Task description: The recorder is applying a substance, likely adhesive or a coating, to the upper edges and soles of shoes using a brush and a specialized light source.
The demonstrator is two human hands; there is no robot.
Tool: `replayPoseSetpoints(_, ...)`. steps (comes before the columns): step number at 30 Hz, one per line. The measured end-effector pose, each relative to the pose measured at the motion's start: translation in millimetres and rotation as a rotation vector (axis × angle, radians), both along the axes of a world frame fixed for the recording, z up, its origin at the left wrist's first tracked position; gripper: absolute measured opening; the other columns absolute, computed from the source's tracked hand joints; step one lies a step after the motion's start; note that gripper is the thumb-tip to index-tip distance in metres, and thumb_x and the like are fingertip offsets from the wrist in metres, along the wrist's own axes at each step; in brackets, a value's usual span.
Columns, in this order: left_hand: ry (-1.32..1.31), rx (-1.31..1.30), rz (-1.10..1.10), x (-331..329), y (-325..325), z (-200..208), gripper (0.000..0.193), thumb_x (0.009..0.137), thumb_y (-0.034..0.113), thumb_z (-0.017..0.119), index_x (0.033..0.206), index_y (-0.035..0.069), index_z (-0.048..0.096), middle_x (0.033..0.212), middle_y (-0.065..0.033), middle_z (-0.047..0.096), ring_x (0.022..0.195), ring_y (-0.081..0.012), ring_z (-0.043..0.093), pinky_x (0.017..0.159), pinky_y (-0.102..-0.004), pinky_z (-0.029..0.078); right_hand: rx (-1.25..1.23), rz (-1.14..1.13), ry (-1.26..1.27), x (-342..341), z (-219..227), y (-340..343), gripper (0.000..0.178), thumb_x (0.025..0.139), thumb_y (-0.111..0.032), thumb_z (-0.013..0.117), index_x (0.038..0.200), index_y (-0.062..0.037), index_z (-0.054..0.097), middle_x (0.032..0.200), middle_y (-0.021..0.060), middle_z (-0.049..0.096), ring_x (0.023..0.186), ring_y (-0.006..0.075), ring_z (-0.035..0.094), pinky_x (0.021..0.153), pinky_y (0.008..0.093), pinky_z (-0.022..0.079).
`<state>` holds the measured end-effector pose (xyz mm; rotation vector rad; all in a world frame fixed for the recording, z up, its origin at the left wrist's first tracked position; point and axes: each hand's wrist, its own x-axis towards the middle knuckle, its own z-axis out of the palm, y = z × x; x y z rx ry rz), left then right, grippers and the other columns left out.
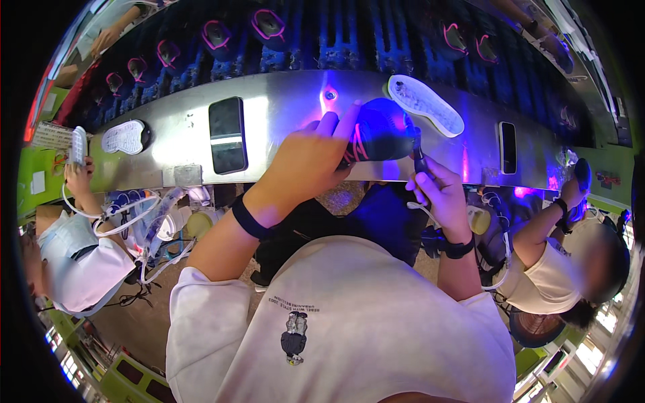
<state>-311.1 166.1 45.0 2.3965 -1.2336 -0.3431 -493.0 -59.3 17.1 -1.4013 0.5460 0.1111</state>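
The left hand's [314, 158] fingers gripped the dark shoe [384, 131] at the metal bench's [279, 101] near edge while the right hand [442, 195] pinched a slim dark tool [419, 160] beside it, apparently for tool application, which next called for steady support.

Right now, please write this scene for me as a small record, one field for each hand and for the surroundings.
Left hand: gripping a dark shoe with pink cords
Right hand: holding a slim dark tool at the shoe's right end
Beyond the shoe, rightward: white sole
Metal bench: black phone to the left, another phone to the right
Neighbours: one person at left, one person at right
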Motion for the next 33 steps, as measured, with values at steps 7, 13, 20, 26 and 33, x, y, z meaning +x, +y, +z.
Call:
replayPoseSetpoints(7,0.441,-0.307,-0.046,-30,19,-3,0.094,0.069,0.03,0.089,0.146,-0.001,0.044,0.125,-0.0239,0.064,0.114,-0.0383,0.066,0.096,-0.0431,0.054,-0.401,0.034,-0.177,18,54,-14,0.04,0.095,-0.006,0.068,0.134,0.0014,0.062,0.094,0.003,0.067,0.079,0.0074,0.059,0.069,0.023,0.047)
replayPoseSetpoints(13,0.805,-0.4,-0.099,-53,9,16,0.088,0.073,0.026,0.088,0.145,-0.002,0.045,0.129,-0.0177,0.065,0.118,-0.0273,0.065,0.101,-0.0397,0.051,-0.312,0.026,-0.305,3,57,-16,0.04,0.093,-0.002,0.07,0.132,0.0015,0.063,0.099,0.0028,0.068,0.08,0.0086,0.062,0.073,0.0249,0.051)
replayPoseSetpoints(20,1.011,-0.419,-0.1,-68,7,20,0.079,0.081,0.022,0.084,0.144,-0.002,0.044,0.129,-0.0128,0.065,0.118,-0.0212,0.063,0.102,-0.037,0.05,-0.222,0.088,-0.232,-20,69,-23,0.038,0.093,-0.005,0.069,0.131,-0.0028,0.066,0.099,-0.0005,0.068,0.082,0.0063,0.056,0.077,0.0254,0.05)
replayPoseSetpoints(26,1.301,-0.438,0.061,-73,5,18,0.067,0.088,0.015,0.078,0.142,-0.003,0.044,0.126,-0.011,0.065,0.116,-0.0188,0.063,0.102,-0.0361,0.051,-0.27,0.113,-0.269,-29,55,-22,0.035,0.092,-0.004,0.069,0.126,-0.0028,0.069,0.097,0.0021,0.071,0.085,0.0082,0.059,0.08,0.0262,0.05)
replayPoseSetpoints(33,1.442,-0.498,0.24,-65,6,1,0.066,0.095,0.022,0.07,0.145,-0.006,0.037,0.126,-0.0132,0.063,0.116,-0.0199,0.062,0.104,-0.0355,0.047,-0.433,0.078,-0.294,-50,14,-11,0.04,0.089,-0.005,0.072,0.128,-0.0025,0.067,0.103,0.0081,0.074,0.093,0.0124,0.064,0.089,0.0294,0.05)
